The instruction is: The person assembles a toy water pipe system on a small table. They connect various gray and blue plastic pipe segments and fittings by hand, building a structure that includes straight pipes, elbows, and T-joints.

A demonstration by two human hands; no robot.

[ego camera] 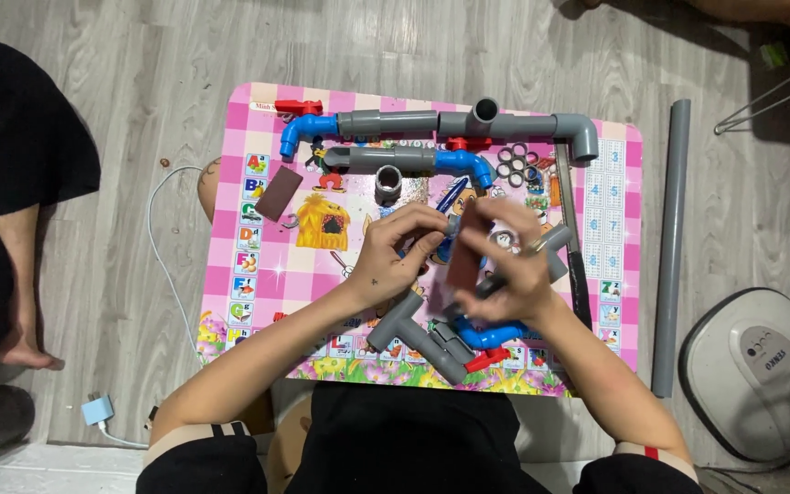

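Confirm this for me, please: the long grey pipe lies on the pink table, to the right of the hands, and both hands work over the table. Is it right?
Not quite. The head view shows the long grey pipe lying on the wooden floor, just beside the right edge of the pink table, not on it. The rest stands: it is to the right of the hands, and the left hand and right hand work over the table.

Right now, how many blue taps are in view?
3: one at the table's top left, one just below it, mid-table, one near the front edge under the right hand. Hands may hide more.
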